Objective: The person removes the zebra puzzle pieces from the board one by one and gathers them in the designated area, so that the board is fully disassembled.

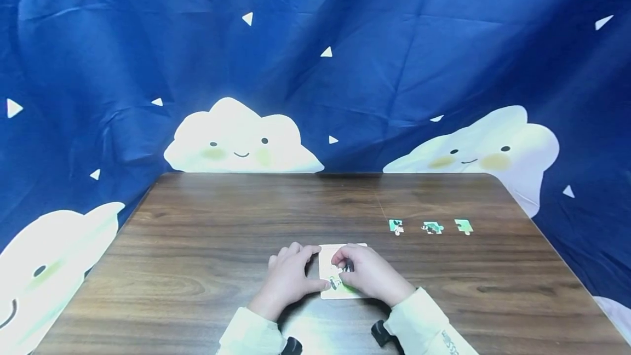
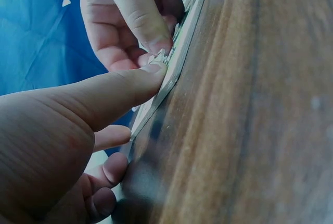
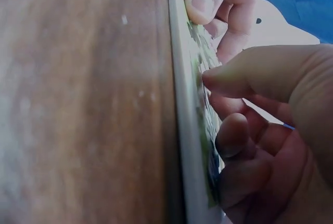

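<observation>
A small white-rimmed puzzle board (image 1: pixel 324 261) lies flat near the table's front, with green and white picture pieces (image 1: pixel 334 284) in it. At its left side my left hand (image 1: pixel 290 275) presses with an outstretched thumb, and its index finger touches the upper left corner. My right hand (image 1: pixel 371 274) reaches over the board from the right, fingers bent, pinching a small puzzle piece (image 1: pixel 337 268) low over the surface. In the left wrist view, a piece's pale edge (image 2: pixel 158 56) shows between the two thumbs. The right hand hides much of the board.
Three loose puzzle pieces lie in a row on the right of the brown wooden table (image 1: pixel 222 218): a left one (image 1: pixel 396 227), a middle one (image 1: pixel 434 228) and a right one (image 1: pixel 463 227). A blue curtain (image 1: pixel 355 86) with clouds hangs behind the table's far edge.
</observation>
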Available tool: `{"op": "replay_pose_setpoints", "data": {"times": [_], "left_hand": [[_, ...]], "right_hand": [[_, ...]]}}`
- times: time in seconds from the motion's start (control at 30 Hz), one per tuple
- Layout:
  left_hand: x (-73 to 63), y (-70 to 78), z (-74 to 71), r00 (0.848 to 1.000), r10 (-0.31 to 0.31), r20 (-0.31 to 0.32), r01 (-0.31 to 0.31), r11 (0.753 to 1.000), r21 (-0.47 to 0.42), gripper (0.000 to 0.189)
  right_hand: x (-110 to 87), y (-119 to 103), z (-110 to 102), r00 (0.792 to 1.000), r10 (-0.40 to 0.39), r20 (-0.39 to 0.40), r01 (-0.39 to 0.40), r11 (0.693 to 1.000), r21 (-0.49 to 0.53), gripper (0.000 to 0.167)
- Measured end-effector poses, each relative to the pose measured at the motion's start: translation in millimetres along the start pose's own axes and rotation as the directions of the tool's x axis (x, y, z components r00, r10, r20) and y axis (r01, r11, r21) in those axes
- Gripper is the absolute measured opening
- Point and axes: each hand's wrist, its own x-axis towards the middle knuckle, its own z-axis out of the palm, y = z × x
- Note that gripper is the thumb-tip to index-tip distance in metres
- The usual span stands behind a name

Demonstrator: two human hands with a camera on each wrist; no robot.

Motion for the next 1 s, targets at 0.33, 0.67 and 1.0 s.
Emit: {"op": "replay_pose_setpoints", "data": {"times": [0.33,0.67,1.0], "left_hand": [[0.5,0.6,1.2,1.000,-0.001,0.008,0.001,1.000,0.000,0.076],[-2.6,0.2,2.4,1.000,-0.009,-0.006,0.008,1.000,-0.018,0.076],[-2.1,0.5,2.4,1.000,-0.007,-0.020,0.006,1.000,-0.011,0.076]], "right_hand": [[-7.1,14,-12,0.996,0.077,-0.042,-0.074,0.995,0.062,0.027],[-22.6,46,-42,0.991,0.131,-0.015,-0.128,0.982,0.142,0.026],[-34.4,71,-69,0.986,0.165,-0.003,-0.162,0.973,0.166,0.026]]}}
